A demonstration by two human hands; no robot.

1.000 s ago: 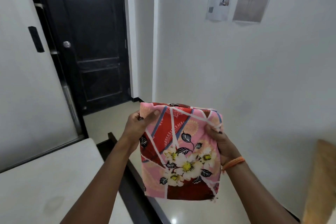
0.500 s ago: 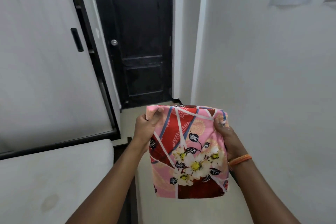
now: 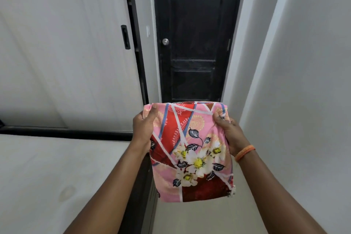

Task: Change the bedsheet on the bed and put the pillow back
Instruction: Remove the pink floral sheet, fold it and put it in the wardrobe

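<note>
A folded bedsheet (image 3: pixel 191 150), pink and red with white flowers and dark leaves, hangs in front of me at chest height. My left hand (image 3: pixel 143 129) grips its upper left corner, thumb over the front. My right hand (image 3: pixel 228 133), with an orange band on the wrist, pinches the upper right corner. The bare white mattress (image 3: pixel 57 176) lies to my lower left in a black bed frame (image 3: pixel 140 186). No pillow is in view.
A black door (image 3: pixel 191 34) with a round knob stands straight ahead. A white sliding wardrobe panel (image 3: pixel 66 53) with a black handle fills the left. A white wall (image 3: pixel 303 81) runs along the right. A narrow strip of pale floor (image 3: pixel 190 218) lies between bed and wall.
My view has swung left, so the door now sits in the middle and the bed shows more. Both hands keep the same hold on the folded bedsheet.
</note>
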